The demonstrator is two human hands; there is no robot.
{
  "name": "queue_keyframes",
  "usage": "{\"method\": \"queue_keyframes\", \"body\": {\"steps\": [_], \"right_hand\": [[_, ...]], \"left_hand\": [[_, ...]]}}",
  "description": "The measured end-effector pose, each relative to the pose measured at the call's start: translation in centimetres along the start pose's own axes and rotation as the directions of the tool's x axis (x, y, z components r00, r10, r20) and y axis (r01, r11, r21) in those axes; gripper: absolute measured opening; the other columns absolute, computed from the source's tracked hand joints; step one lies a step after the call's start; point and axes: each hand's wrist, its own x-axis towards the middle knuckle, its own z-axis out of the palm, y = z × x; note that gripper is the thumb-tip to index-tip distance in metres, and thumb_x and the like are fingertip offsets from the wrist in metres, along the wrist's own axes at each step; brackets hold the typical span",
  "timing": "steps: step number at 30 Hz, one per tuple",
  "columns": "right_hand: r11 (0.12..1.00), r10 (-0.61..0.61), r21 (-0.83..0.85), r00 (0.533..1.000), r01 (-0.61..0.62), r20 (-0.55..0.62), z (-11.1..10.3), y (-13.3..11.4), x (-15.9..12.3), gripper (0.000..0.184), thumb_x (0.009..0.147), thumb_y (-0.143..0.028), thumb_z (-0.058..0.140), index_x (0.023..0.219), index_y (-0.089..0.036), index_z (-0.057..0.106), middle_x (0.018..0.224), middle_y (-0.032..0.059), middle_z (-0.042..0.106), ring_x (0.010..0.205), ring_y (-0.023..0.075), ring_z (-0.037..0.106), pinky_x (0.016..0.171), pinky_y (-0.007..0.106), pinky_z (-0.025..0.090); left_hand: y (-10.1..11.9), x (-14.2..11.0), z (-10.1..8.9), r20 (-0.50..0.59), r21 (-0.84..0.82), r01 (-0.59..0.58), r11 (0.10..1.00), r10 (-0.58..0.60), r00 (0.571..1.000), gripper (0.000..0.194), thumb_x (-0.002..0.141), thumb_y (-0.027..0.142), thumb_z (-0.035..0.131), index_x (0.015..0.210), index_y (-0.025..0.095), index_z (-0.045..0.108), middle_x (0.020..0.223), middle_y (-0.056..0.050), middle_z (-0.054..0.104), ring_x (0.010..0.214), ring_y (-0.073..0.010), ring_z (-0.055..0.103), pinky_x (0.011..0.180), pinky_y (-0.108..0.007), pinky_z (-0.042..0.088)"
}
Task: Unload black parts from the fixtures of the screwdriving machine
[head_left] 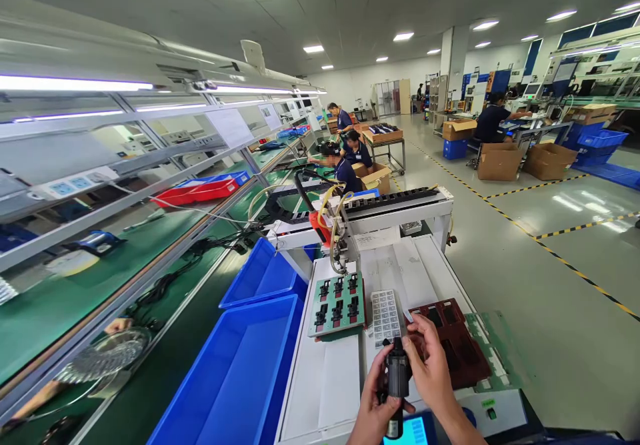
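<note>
1. At the bottom, right of centre, a black cylindrical device [399,375] stands nearly upright, the left hand [374,397] wrapped around it.
2. Just right of it, the right hand [426,358] is half-curled; a pale sliver [409,316] shows by its fingertips, whether gripped I cannot tell.
3. Above-left lies a green fixture [321,329].
</note>
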Motion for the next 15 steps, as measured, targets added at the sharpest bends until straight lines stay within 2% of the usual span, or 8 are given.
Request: {"method": "queue_keyframes", "body": {"steps": [1,3,5,7,9,12,15], "right_hand": [[1.0,-0.003,-0.018,1.0,0.003,0.011,-0.3,-0.6,-0.1,0.044,0.1,-0.057,0.068,0.13,-0.025,0.069,0.138,0.0126,0.059,0.115,0.0256,0.065,0.1,0.037,0.055],[0.997,0.075,0.005,0.99,-0.076,0.123,-0.9,-2.2,-0.5,0.039,0.098,-0.06,0.07,0.103,-0.022,0.075,0.113,0.009,0.066,0.094,0.0217,0.067,0.084,0.032,0.056],[0.976,0.188,0.051,0.934,-0.213,0.303,-1.5,-3.7,-1.0,0.045,0.097,-0.063,0.07,0.084,-0.02,0.069,0.081,0.0027,0.062,0.073,0.0178,0.061,0.069,0.03,0.051],[0.953,0.251,0.054,0.873,-0.299,0.419,-1.7,-4.4,-1.6,0.049,0.097,-0.065,0.069,0.08,-0.019,0.066,0.071,0.0001,0.059,0.067,0.0162,0.057,0.065,0.029,0.047],[0.954,0.267,0.01,0.862,-0.3,0.431,-1.7,-4.4,-2.1,0.05,0.097,-0.066,0.07,0.083,-0.018,0.068,0.075,0.0015,0.063,0.072,0.0167,0.058,0.069,0.029,0.046],[0.961,0.276,-0.081,0.875,-0.266,0.398,-1.5,-3.7,-2.5,0.053,0.097,-0.068,0.068,0.084,-0.016,0.069,0.078,0.0025,0.064,0.074,0.0178,0.057,0.07,0.03,0.044],[0.966,0.249,-0.16,0.899,-0.204,0.361,-1.2,-3.5,-2.4,0.054,0.098,-0.068,0.065,0.083,-0.017,0.069,0.077,0.0029,0.064,0.074,0.0189,0.057,0.069,0.031,0.043]], "left_hand": [[-0.1,0.1,-0.1,-0.002,-0.008,-0.012,1.0,0.012,1.0,0.089,0.08,0.067,0.084,0.157,0.044,0.047,0.134,-0.01,0.063,0.091,-0.0212,0.064,0.074,-0.041,0.069],[-0.1,0.3,-0.4,-0.016,0.001,-0.035,0.999,0.035,0.999,0.086,0.081,0.064,0.085,0.157,0.046,0.047,0.136,-0.01,0.062,0.089,-0.0207,0.065,0.074,-0.041,0.069],[0.1,0.5,-0.7,-0.034,0.033,-0.057,0.998,0.058,0.998,0.086,0.081,0.063,0.085,0.156,0.043,0.048,0.134,-0.01,0.063,0.087,-0.0205,0.067,0.074,-0.041,0.069],[0.3,0.7,-1.0,-0.049,0.069,-0.075,0.995,0.078,0.996,0.088,0.081,0.064,0.085,0.157,0.039,0.048,0.134,-0.012,0.065,0.088,-0.0225,0.069,0.074,-0.041,0.068],[0.5,0.8,-1.2,-0.064,0.122,-0.093,0.988,0.102,0.993,0.088,0.082,0.066,0.083,0.157,0.034,0.051,0.14,-0.015,0.064,0.094,-0.0261,0.07,0.077,-0.041,0.068],[0.6,0.9,-1.1,-0.092,0.198,-0.12,0.973,0.14,0.986,0.085,0.084,0.064,0.082,0.156,0.029,0.054,0.155,-0.018,0.056,0.108,-0.0321,0.07,0.084,-0.041,0.067],[0.4,0.9,-1.1,-0.107,0.234,-0.121,0.965,0.149,0.983,0.086,0.083,0.063,0.082,0.156,0.027,0.055,0.161,-0.018,0.051,0.119,-0.0366,0.068,0.089,-0.042,0.067]]}}
